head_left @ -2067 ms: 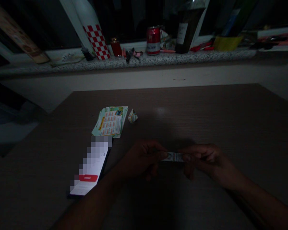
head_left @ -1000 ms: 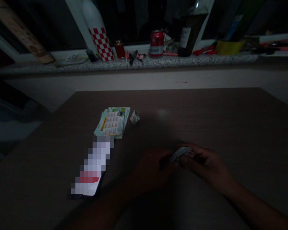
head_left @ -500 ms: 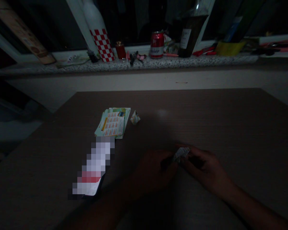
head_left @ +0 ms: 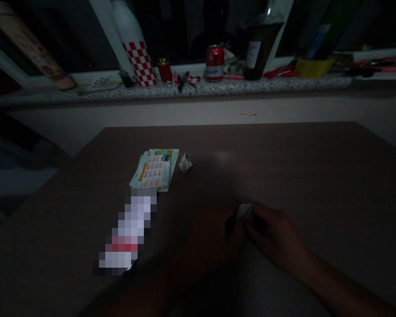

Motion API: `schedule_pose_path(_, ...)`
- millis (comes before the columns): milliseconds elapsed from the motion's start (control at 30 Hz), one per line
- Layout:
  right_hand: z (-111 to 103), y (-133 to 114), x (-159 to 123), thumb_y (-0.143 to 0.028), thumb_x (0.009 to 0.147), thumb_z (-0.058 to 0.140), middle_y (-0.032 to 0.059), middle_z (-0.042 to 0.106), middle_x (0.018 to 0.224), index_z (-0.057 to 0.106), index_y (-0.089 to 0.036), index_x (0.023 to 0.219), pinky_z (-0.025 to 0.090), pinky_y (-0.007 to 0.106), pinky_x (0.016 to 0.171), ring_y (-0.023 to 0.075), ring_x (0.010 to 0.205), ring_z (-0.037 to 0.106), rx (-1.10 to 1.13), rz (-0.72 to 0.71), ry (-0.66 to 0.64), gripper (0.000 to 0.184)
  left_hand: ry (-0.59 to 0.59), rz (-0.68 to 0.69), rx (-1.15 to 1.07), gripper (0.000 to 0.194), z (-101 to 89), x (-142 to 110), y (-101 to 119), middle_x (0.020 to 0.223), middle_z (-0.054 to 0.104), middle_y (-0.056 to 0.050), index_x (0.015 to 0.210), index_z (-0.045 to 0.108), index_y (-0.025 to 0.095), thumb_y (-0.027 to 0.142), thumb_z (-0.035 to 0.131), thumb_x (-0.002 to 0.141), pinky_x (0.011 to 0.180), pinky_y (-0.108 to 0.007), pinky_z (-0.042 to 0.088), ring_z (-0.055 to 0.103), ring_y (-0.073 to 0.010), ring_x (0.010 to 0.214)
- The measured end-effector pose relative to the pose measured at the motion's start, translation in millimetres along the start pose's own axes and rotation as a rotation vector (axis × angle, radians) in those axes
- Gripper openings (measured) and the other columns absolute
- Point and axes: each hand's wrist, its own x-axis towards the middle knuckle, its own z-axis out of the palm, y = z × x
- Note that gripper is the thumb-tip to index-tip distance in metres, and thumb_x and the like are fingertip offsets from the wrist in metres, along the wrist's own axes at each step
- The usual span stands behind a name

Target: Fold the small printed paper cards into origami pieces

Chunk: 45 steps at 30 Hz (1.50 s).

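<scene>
Above the near half of the dark worktop (head_left: 300, 158), right of centre, a small folded paper (head_left: 244, 211) with fine print sits between two bare hands. The right hand (head_left: 273, 229) has a narrow grip, its thumb and fingers pinching the paper from the right. The left hand (head_left: 214, 233) curls close against its other side, back of the hand upward; its fingertips are lost in shadow, so I cannot tell how its grip stands.

Farther back and to the left lies a loose stack of printed cards (head_left: 154, 169), the top one covered in small orange blocks of figures. Just beside it, on the right, rests another folded piece (head_left: 185, 163) (a pointed, many-sided little thing). Nearer than the stack lies a phone (head_left: 128, 233), its lit screen mostly pixelated; whether it touches the cards is hard to say.

Beyond the worktop runs a speckled stone sill (head_left: 237, 87), bearing a red can (head_left: 214, 64), a white bottle with red checks (head_left: 140, 61), a dark labelled bottle (head_left: 255, 55) and something yellow (head_left: 313, 67).
</scene>
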Motion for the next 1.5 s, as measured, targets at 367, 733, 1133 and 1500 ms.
schedule_pose_path(367,2.7,4.4,-1.5,-0.013,0.086,0.046,0.0100,0.069,0.108,0.050,-0.020,0.129,0.054,0.035,0.082,0.0215,0.095,0.067,-0.055,-0.099,-0.115,0.044,0.012,-0.099,0.109,0.020,3.4,3.0,-0.7,0.076,0.068,-0.004,0.083,0.064,0.019,0.031,0.048,0.083,0.059,-0.028,0.040,0.060,-0.0179,0.065)
schedule_pose_path(733,0.6,-0.3,-1.4,-0.014,0.076,0.054,-0.0007,0.067,0.071,0.046,-0.018,0.133,0.051,0.027,0.056,0.0140,0.057,0.063,-0.048,0.038,-0.030,0.058,-0.007,-0.155,0.008,0.023,3.4,4.0,-4.2,0.070,0.067,-0.003,0.079,0.066,0.018,0.031,0.048,0.083,0.054,-0.025,0.036,0.058,-0.0162,0.060)
schedule_pose_path(1133,-0.7,0.5,-0.5,-0.012,0.075,0.056,-0.0037,0.060,0.067,0.048,-0.023,0.115,0.045,0.024,0.053,0.0135,0.058,0.060,0.039,0.074,-0.005,0.043,-0.007,-0.200,-0.196,0.021,-1.8,4.8,0.1,0.068,0.064,-0.002,0.078,0.065,0.015,0.031,0.051,0.081,0.054,-0.024,0.036,0.057,-0.0148,0.061)
schedule_pose_path(1500,3.2,1.6,-0.7,-0.010,0.075,0.055,-0.0065,0.044,0.068,0.038,-0.025,0.087,0.038,0.022,0.051,0.0101,0.057,0.047,0.202,0.096,0.048,0.025,-0.094,-0.280,-0.756,0.011,0.6,10.0,-8.5,0.065,0.052,0.002,0.071,0.056,0.014,0.025,0.060,0.071,0.057,-0.022,0.036,0.048,-0.0109,0.061)
